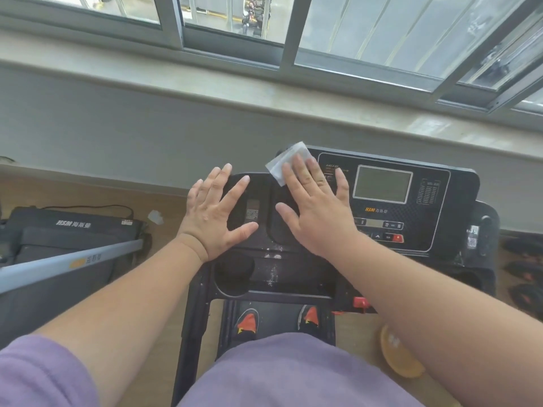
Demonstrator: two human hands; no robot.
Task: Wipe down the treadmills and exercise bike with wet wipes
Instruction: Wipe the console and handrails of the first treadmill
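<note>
Standing on treadmill (pixel 458 183) facing window; console fills centre and right of frame. Right hand (pixel 316 207) flat, fingers straight and spread, pressing wet wipe (pixel 286 161) onto top left corner of console, upper centre of frame. Wipe pinned under fingertips only; most of it pokes out up and left of them, one corner hanging past console edge. Left hand (pixel 216 211) also flat with fingers apart, holding nothing, resting on dark tray panel just left of right hand, near but not touching it. Key relation: unwiped console face, with screen (pixel 382 183) and button row (pixel 382 235), lies directly to the right of the wiping hand, long axis running left-right across frame. Right hand nearer, already loaded with wipe; likely next stroke a sweep rightward over screen. White dusty streaks (pixel 273 268) on lower tray beside cup holder (pixel 233 273), lower centre, probably still to do. Risk: wipe held only by fingertips, could bunch or slip on a fast sweep. Second treadmill (pixel 73 227), folded flat, at left of frame on floor, well apart from both hands; crumpled white scrap (pixel 155 216) on floor beside it.
</note>
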